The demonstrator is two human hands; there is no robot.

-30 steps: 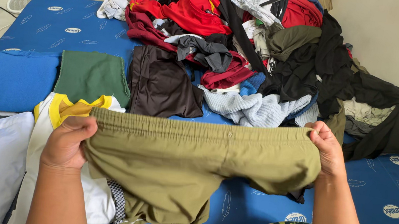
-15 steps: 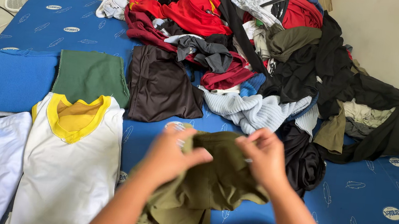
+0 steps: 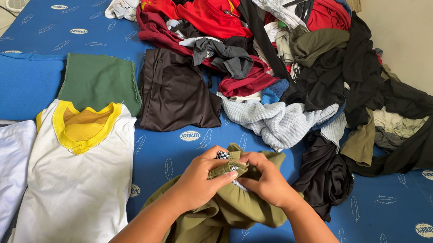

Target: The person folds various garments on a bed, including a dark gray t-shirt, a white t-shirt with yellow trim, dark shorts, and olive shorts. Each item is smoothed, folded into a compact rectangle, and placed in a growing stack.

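While both hands, left and right, pinch bunched olive shorts, white oval label marks blue mattress.

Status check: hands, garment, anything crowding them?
Left hand and right hand both pinch the bunched olive shorts over the blue mattress. Black garment lies just right; white shirt left.
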